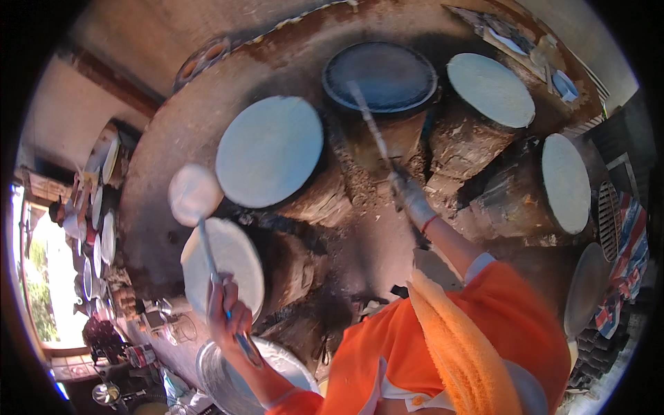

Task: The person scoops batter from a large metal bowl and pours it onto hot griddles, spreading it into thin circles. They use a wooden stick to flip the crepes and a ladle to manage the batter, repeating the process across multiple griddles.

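Note:
My left hand grips the metal handle of a large ladle. Its round bowl, coated or filled with pale batter, hangs over the gap between two griddles covered with pale, round layers of batter or flatbread. On my right hand is a soiled pale glove, closed round a long, thin stick or scraper. The far end of this tool overlaps a dark, bare round griddle; whether it touches the surface I cannot tell. Beneath my left forearm stands a wide metal pot holding pale liquid.
Two more pale-covered griddles curve round on the right, past them a grey disc. Sooty clay stove bases carry the griddles. Striped cloth lies far right. Another person works at more griddles far left.

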{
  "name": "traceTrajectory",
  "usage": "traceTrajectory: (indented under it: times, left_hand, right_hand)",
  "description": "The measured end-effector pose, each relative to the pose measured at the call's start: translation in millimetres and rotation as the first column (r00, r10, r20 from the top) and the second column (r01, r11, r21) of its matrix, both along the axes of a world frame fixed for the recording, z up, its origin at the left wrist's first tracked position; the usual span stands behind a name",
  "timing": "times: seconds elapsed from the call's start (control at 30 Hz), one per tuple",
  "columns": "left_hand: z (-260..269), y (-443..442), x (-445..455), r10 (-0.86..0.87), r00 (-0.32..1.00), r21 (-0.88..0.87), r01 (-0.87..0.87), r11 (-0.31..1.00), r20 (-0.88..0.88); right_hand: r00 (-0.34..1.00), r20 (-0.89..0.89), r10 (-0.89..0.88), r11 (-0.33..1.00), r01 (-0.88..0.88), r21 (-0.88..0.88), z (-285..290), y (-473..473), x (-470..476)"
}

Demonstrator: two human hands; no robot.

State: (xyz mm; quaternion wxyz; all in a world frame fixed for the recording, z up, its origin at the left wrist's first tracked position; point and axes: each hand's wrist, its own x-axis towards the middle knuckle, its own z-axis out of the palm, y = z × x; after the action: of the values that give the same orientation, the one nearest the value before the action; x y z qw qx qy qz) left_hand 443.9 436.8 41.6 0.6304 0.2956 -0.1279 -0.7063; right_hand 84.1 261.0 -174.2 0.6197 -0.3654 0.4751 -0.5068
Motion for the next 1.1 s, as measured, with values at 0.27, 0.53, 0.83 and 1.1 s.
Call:
traceTrajectory:
  times: [0.27,0.53,0.83,1.1]
  left_hand:
    - [-34,-302,-274,-0.448,0.662,-0.131,0.471,0.872,-0.601]
    - [-157,-465,-354,0.084,-0.478,0.112,0.367,0.924,0.875]
    - [-141,-507,-357,0.170,-0.679,0.252,0.477,0.842,0.714]
    - [-128,-547,-291,0.214,-0.630,0.092,0.416,0.905,0.747]
  right_hand:
    - [0.919,0.256,-0.299,0.935,0.227,0.274,-3,-120,-142]
    - [0.968,0.034,-0.248,0.959,0.240,0.152,23,-180,-150]
    - [0.903,-0.163,-0.397,0.917,0.399,-0.018,-8,-197,-138]
    - [0.340,-0.808,-0.482,0.866,0.326,-0.379,26,-207,-120]
